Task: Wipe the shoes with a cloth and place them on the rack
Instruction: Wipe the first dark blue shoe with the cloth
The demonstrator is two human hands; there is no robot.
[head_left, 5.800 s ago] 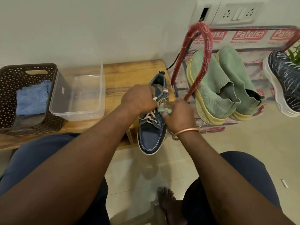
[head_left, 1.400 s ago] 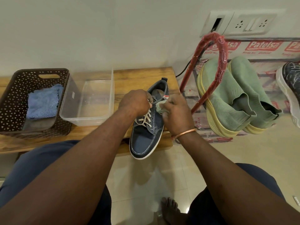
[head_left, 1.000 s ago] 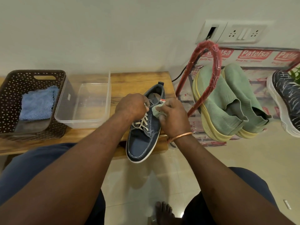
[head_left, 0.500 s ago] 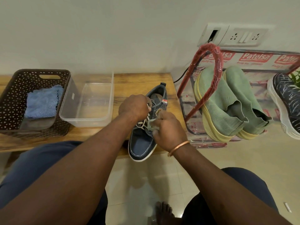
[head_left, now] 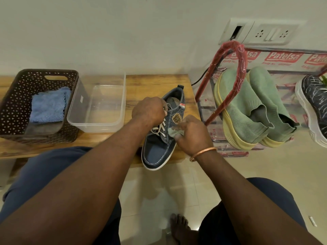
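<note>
The left hand [head_left: 148, 110] grips the laced top of the navy denim sneaker [head_left: 155, 152], whose toe overhangs the front edge of the wooden bench [head_left: 154, 82]. The right hand [head_left: 192, 135] pinches a small green cloth [head_left: 173, 132] against the sneaker's side.

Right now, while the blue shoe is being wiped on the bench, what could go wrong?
The toe of the shoe hangs past the bench edge; if the left hand loosens, a push from the cloth in the right hand might tip it to the floor. The cloth works close to the laces and might snag them.
</note>
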